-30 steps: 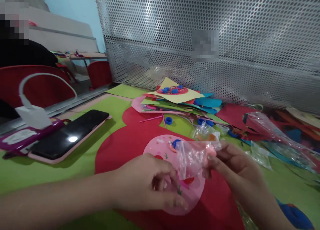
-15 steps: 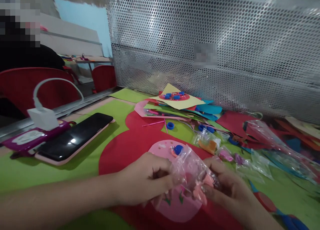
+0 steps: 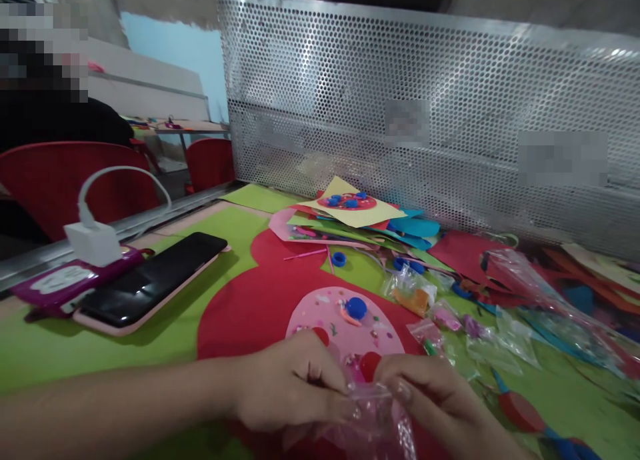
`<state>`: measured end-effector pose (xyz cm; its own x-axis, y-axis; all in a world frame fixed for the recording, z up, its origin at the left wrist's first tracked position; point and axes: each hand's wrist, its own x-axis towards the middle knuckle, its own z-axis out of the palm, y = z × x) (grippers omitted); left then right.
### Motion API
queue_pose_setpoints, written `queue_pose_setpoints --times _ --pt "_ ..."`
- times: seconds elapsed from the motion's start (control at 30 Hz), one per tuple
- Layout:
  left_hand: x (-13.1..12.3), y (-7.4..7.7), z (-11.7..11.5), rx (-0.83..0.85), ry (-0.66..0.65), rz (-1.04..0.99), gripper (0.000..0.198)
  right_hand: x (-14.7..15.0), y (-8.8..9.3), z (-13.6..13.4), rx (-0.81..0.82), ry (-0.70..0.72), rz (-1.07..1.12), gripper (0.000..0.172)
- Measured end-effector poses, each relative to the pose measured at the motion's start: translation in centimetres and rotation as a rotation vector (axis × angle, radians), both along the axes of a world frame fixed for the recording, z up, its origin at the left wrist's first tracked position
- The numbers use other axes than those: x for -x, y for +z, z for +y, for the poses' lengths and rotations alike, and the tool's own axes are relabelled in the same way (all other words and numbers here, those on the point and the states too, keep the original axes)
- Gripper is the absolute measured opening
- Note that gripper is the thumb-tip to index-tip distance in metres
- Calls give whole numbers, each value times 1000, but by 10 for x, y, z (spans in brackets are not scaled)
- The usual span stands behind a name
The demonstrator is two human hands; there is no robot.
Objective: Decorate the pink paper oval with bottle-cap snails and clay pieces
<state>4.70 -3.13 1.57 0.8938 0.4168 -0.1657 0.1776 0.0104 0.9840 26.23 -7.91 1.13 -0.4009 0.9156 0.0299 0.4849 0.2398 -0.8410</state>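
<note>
A small clear zip bag point(image 3: 373, 410) is pinched along its top edge between both hands, low in the view. My left hand point(image 3: 295, 387) grips its left corner with thumb and fingers closed. Opposite it, my right hand point(image 3: 433, 397) pinches the right corner. The bag's lower part runs toward the bottom edge, and what it holds is unclear. Just beyond my fingers lies a pink paper circle point(image 3: 315, 307) with blue and red caps and small bits on it. It rests on a large red paper shape point(image 3: 230, 313).
Several small bags with coloured clay point(image 3: 413, 293) lie to the right. Stacked paper sheets point(image 3: 345, 213) sit at the back against a perforated metal panel point(image 3: 325, 80). A phone point(image 3: 155, 280) and a purple power strip point(image 3: 75, 280) are at left. Scissors point(image 3: 525, 413) lie at right.
Both hands have moved down and slightly nearer, now gripping the bag's top edge. The pink piece seen at my right fingers is no longer visible. More of the pink circle shows.
</note>
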Motion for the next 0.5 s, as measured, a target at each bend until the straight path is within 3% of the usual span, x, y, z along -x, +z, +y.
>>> queue_pose_setpoints --times 0.1,0.2,0.4,0.5 --pt "0 2 -1 -80 -31 -34 35 6 5 6 -84 113 -5 38" --pt "0 3 -2 -201 21 -143 29 10 7 8 -202 136 44 42" --pt "1 -4 -2 5 31 -71 16 12 3 7 -257 100 14 41" --pt "1 -9 -2 -37 40 -34 18 6 -4 3 -165 76 22 39"
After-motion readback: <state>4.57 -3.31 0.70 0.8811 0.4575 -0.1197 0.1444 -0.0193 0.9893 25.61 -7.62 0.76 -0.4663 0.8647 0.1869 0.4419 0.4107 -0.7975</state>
